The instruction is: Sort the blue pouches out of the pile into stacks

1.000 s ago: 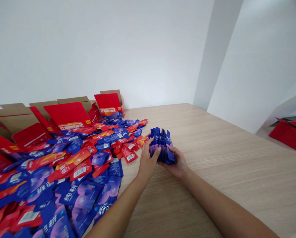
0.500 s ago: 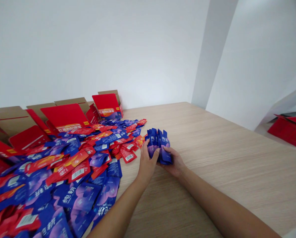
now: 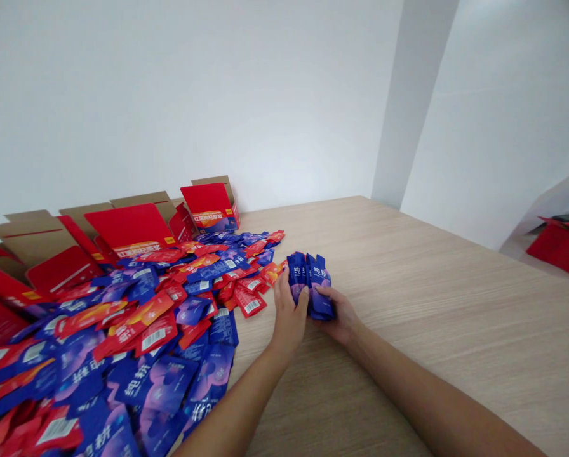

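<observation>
Several blue-and-purple sachets [image 3: 320,279] stand side by side as a bundle between my two hands, their printed fronts turned toward me. My left hand [image 3: 289,308] is closed on the bundle's left side, its thumb across the front. From the right, my right hand [image 3: 341,314] grips the same bundle, thumb on the front of the rightmost sachet and fingers partly hidden beneath. Left of my hands spreads a heap of loose blue sachets [image 3: 158,384] and red sachets [image 3: 158,333].
Open red cartons [image 3: 127,228] stand in a row behind the heap, with another red carton [image 3: 211,206] at its far end. The wooden table [image 3: 437,304] meets a white wall at the back. A red box [image 3: 561,244] lies beyond the table's right edge.
The bundle stays gripped in both hands and looks slightly more squeezed together. The whole view has shifted a little, with everything slightly further right.
</observation>
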Motion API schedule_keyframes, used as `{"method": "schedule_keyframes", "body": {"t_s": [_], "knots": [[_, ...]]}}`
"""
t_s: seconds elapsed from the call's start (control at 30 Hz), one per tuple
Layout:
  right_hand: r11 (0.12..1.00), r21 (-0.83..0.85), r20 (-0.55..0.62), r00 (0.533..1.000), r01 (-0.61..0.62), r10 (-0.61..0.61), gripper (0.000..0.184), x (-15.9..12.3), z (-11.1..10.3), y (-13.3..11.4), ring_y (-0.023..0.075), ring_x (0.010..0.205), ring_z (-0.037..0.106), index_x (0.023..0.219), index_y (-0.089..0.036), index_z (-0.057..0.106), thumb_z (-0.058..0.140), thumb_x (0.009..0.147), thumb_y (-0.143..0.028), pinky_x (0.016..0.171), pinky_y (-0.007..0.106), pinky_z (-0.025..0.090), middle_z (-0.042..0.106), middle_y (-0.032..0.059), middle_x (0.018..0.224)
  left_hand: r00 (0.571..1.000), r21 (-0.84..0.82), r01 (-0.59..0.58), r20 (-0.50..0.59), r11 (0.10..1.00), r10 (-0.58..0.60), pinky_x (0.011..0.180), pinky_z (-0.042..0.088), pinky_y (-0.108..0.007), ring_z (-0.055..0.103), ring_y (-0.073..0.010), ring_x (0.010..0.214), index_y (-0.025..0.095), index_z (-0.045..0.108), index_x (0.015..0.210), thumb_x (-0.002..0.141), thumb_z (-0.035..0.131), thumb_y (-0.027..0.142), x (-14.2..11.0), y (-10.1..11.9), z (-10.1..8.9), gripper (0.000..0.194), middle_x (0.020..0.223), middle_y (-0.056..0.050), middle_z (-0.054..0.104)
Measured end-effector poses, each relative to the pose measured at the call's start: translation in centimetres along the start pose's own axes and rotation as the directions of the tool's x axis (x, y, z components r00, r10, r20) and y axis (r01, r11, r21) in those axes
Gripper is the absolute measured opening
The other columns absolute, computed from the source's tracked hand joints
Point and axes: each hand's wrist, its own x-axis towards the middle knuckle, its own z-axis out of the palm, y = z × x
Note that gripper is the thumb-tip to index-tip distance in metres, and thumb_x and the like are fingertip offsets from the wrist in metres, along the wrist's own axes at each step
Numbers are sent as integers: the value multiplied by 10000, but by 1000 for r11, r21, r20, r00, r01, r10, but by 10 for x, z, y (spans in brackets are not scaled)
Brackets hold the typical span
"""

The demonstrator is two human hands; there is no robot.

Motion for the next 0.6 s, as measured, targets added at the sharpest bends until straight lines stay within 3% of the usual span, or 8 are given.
{"method": "schedule_keyframes", "body": {"t_s": [0.17,0.43,0.6], "knots": [[1000,3,5,1000,24,-24,178,2,-1,1,180,710,672,863,-167,635,608,689,-196,728,329,540,715,25,752,1000,-51,18,25,999,-17,1136,177,-392,241,-199,1368,167,357,1341,891,388,366,5,-1,1,493,1450,-117,329],[999,35,59,997,42,-44,224,3,-4,-2,218,831,669,930,-162,629,595,725,-244,775,398,534,719,55,827,998,-192,58,-3,980,-60,1123,215,-380,331,-197,1325,185,447,1269,893,379,315,6,5,-6,403,1389,-93,429],[999,42,107,994,33,-37,237,-3,-1,-4,230,874,660,945,-143,630,568,744,-251,806,430,525,723,73,854,1000,-271,24,-11,962,-28,1084,287,-363,428,-187,1245,194,476,1221,881,404,291,5,10,-11,361,1312,-81,496]]}}
